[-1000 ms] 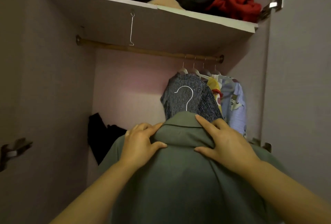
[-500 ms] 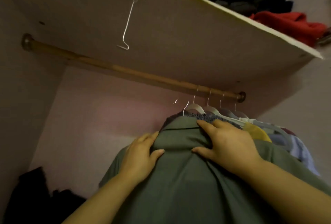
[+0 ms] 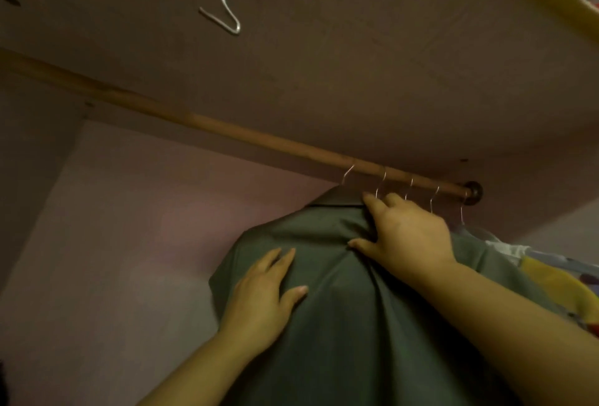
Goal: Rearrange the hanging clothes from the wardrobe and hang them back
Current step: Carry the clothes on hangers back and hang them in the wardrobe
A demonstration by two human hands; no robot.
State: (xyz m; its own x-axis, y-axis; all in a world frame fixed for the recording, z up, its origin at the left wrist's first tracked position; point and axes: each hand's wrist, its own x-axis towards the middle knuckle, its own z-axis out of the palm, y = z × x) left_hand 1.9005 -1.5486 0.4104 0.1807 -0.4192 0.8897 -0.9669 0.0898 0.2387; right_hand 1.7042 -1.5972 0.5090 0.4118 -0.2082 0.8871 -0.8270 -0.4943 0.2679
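Observation:
A green collared shirt [image 3: 340, 324] hangs in front of me, and its wire hanger hook [image 3: 348, 174] sits over the wooden rail [image 3: 227, 128]. My left hand [image 3: 262, 292] rests flat on the shirt's left shoulder with straight fingers. Up near the collar, my right hand [image 3: 408, 233] grips a bunch of the shirt's fabric between thumb and fingers. The hanger's body is hidden under the cloth.
Three more wire hooks [image 3: 408, 188] hang on the rail to the right, near its end bracket [image 3: 472, 193]. Their clothes, one of them yellow [image 3: 557, 282], press against the shirt's right side. A bent wire hook [image 3: 227, 0] dangles from the shelf underside [image 3: 356, 65].
The green shirt has gone up and its hook has reached the rail. My left hand slid from the collar down onto the shoulder and flattened. The view tilted upward.

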